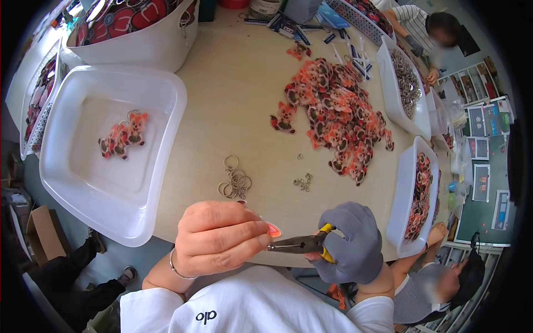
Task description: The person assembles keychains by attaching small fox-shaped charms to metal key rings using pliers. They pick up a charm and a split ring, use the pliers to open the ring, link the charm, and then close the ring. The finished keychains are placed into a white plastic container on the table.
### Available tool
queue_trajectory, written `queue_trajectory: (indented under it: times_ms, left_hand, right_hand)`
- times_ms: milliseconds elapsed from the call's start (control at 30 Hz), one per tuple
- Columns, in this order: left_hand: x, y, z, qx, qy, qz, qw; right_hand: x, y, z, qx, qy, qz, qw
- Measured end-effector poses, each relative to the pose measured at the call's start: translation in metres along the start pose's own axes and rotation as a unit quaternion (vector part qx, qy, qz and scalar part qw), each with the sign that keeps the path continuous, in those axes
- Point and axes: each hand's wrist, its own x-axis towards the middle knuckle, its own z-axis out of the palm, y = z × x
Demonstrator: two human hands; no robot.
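Left hand (217,237) bare, fingers (244,233) curled shut, pinching a small orange-pink charm (272,229) at thumb and forefinger tips; only a corner of charm visible past the fingers. Thin bracelet at the wrist. Right hand (353,244) in grey glove, closed around yellow-handled needle-nose pliers (300,243); plier tips pointing left, touching or just beside the pinched charm, exact contact hard to tell, possibly on a small ring. Both hands held over the near edge of the light wooden table (239,83), above a white shirt.

Just beyond the hands: cluster of loose metal key rings (235,180), small heap of tiny jump rings (303,181) to its right. Farther out, large pile of orange fox-shaped charms (333,116) spread mid-table. Left: big white plastic tub (161,144) with a few finished fox charms on rings (123,136) inside. Right: narrow white tray (404,194) full of more charms, another white tray (388,83) with metal rings behind it. Far left: white tub (155,50) with red printed items. Another person (422,30) in striped shirt at far right corner; seated person lower right.
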Motion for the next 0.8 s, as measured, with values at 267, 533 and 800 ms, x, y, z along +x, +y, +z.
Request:
queue_trajectory:
  times_ms: [267,533,800]
  left_hand:
    - [0.001,-0.003,-0.001,-0.007,-0.006,0.015,1.0]
    - [0.021,0.033,-0.031,0.139,-0.176,-0.008,0.974]
    - [0.055,-0.024,-0.12,0.458,-0.172,-0.163,0.857]
  right_hand:
    - [-0.002,0.0,-0.001,-0.052,0.003,-0.027,0.998]
    - [-0.001,0.017,0.009,0.052,-0.018,-0.052,0.997]
    - [-0.019,0.101,-0.007,0.274,0.3,0.326,0.854]
